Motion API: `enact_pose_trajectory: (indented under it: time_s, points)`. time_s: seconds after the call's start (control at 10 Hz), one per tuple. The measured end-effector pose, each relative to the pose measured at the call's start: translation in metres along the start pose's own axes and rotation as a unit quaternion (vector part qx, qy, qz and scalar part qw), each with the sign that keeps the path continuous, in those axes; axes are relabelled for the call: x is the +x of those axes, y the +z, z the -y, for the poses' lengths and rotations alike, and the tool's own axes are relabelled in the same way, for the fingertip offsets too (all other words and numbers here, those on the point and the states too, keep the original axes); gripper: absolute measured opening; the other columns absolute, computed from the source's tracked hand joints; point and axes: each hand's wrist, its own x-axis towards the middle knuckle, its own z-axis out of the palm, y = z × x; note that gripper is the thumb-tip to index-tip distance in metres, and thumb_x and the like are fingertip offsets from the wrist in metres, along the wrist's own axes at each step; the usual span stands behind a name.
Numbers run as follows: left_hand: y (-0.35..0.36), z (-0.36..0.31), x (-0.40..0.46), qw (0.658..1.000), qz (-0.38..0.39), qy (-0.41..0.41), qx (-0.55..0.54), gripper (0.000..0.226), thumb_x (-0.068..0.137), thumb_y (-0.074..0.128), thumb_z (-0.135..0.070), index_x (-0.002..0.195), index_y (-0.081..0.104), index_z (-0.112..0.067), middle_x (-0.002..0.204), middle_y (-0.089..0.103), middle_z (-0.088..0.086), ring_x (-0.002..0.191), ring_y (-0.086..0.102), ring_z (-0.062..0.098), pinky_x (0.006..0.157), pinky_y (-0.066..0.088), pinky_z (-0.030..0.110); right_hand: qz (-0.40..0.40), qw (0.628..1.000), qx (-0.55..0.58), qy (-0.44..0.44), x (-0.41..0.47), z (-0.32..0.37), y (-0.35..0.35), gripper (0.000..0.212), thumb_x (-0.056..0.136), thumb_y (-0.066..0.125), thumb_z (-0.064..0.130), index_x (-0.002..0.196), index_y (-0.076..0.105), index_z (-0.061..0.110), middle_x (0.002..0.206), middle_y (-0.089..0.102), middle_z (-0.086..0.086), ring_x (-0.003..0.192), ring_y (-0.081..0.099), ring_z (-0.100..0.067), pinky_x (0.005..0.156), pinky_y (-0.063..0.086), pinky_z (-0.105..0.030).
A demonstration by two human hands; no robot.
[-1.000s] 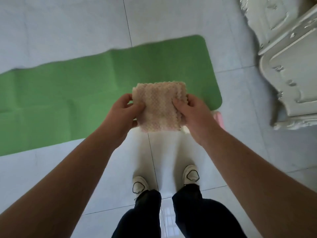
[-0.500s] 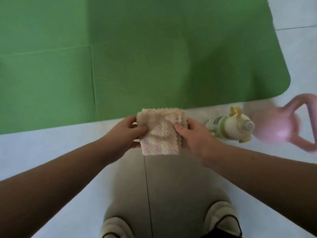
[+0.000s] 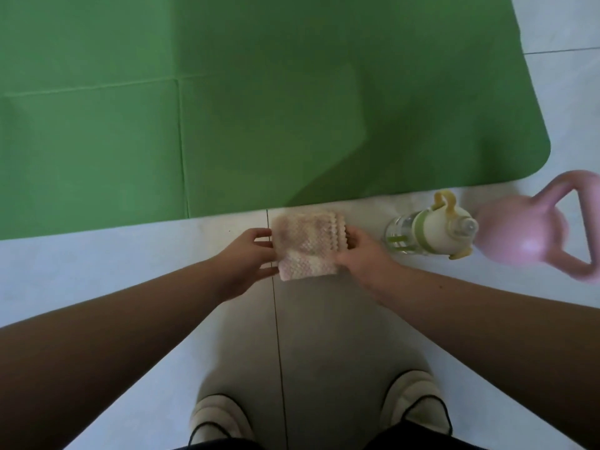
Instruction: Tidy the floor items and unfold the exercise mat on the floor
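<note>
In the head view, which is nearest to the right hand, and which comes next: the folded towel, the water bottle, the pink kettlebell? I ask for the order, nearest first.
From the right hand:
1. Folded towel, touching the hand, on its left side.
2. Water bottle, lying on the floor just to the hand's right.
3. Pink kettlebell, farther right, beyond the bottle, near the picture's edge.

My green exercise mat lies flat and unfolded on the pale tiles, crease lines crossing it, its rounded corner at the right. Just below its near edge sits the folded pinkish-cream towel with scalloped edges. To its right a clear bottle with a cream-and-green cap lies on its side, touching the pink kettlebell.
</note>
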Motion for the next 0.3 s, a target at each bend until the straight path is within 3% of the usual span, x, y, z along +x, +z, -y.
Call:
enact_pose_trajectory:
  time_s: [0.1, 0.2, 0.3]
  points:
    - [-0.005, -0.005, 0.002, 1.0, -0.02, 0.004, -0.01, 0.058, 0.09, 0.062, 0.012, 0.142, 0.045, -0.008, 0.132, 0.064, 0.017, 0.117, 0.066, 0.028, 0.093, 0.057, 0.044, -0.023, 1.0, -0.02, -0.001, 0.001, 0.001, -0.003, 0.063, 0.079, 0.072, -0.009, 0.135, 0.052, 0.01, 0.124, 0.066, -0.007, 0.116, 0.065, -0.024, 0.096, 0.054, -0.035]
    - [-0.004, -0.001, -0.01, 0.999, -0.017, -0.011, 0.03, 0.052, 0.091, 0.061, 0.006, 0.139, 0.048, -0.009, 0.126, 0.066, 0.013, 0.114, 0.066, 0.025, 0.088, 0.058, 0.043, -0.06, 0.995, -0.084, -0.01, -0.014, 0.002, -0.003, 0.055, 0.081, 0.068, -0.005, 0.124, 0.047, 0.024, 0.115, 0.059, 0.001, 0.116, 0.059, -0.021, 0.086, 0.049, -0.025]
    - [-0.01, -0.013, -0.024, 0.997, -0.049, 0.003, 0.067, 0.034, 0.097, 0.056, 0.001, 0.131, 0.053, -0.005, 0.123, 0.066, 0.015, 0.11, 0.067, 0.028, 0.087, 0.058, 0.043, -0.07, 0.996, -0.039, -0.043, -0.029, 0.025, -0.002, 0.047, 0.085, 0.063, -0.004, 0.12, 0.052, 0.025, 0.106, 0.061, 0.011, 0.102, 0.062, -0.013, 0.071, 0.046, -0.01]
